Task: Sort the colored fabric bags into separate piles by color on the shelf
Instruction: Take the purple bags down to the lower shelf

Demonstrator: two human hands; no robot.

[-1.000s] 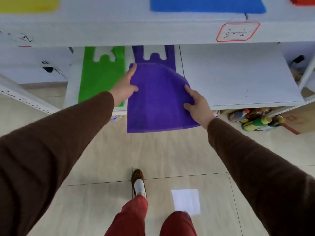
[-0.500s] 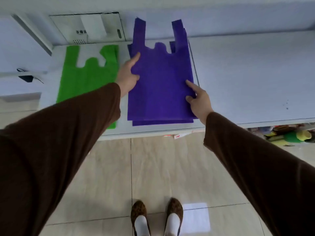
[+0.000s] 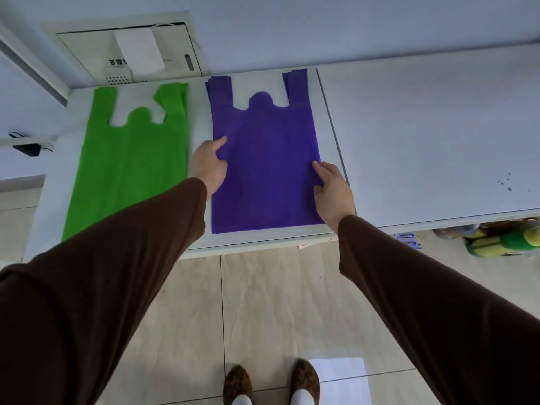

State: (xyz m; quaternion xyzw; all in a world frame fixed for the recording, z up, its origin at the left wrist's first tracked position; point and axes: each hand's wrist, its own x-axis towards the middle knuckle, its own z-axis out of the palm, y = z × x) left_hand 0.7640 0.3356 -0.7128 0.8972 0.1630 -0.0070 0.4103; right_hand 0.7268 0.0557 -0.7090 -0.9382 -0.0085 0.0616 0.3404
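Note:
A purple fabric bag (image 3: 264, 171) lies flat on top of the purple pile on the white shelf (image 3: 423, 135), handles pointing toward the wall. My left hand (image 3: 208, 166) rests on the bag's left edge, with index finger and thumb lying straight on the fabric. At the right edge, my right hand (image 3: 333, 187) touches it the same way. A pile of green bags (image 3: 131, 171) lies flat to the left, partly covered by my left sleeve.
The shelf's right half is bare white board. A wall panel with a white box (image 3: 140, 54) sits behind the piles. Bottles and packages (image 3: 496, 241) lie under the shelf at right. My feet (image 3: 271, 384) stand on the tiled floor.
The purple bag was carried in from the shelf's front edge, laid on the purple pile and slid back until its edges line up. Both hands stayed on its sides.

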